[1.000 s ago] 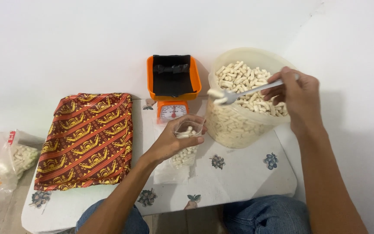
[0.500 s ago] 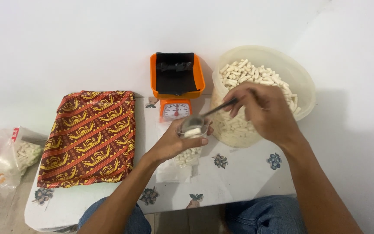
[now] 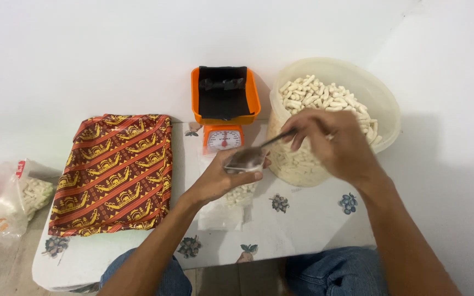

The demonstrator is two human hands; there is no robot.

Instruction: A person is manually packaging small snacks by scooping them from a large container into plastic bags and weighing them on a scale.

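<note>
Holding a small clear bag [image 3: 238, 183] at the middle of the counter [image 3: 303, 225], the left hand [image 3: 220, 178] has its fingers [image 3: 248, 176] curled and pinching the bag's open mouth, thumb on the near side. The bag hangs down from that grip onto the counter and is partly filled with short white snack pieces. At about 2 o'clock from it, the right hand [image 3: 333, 145] holds a metal spoon [image 3: 250, 156], its fingers pressed together around the handle; the spoon's bowl sits right at the bag's mouth, touching or just above the left hand's fingers, and motion blur hides what the bowl carries. Just behind the right hand, at 1 o'clock from the bag, stands a large translucent tub [image 3: 382, 107] heaped with the same white pieces. At 12 o'clock from the bag is an orange kitchen scale [image 3: 224, 118] with a round dial and a tray lined in black, set against the white wall. At 9 o'clock lies a folded red cloth [image 3: 111, 172] patterned in yellow, near the bag but apart from it. Farther out at 9 o'clock, off the counter's edge, a plastic bag [image 3: 6, 203] holds more white pieces. Blue jeans show below the near edge of the counter.
</note>
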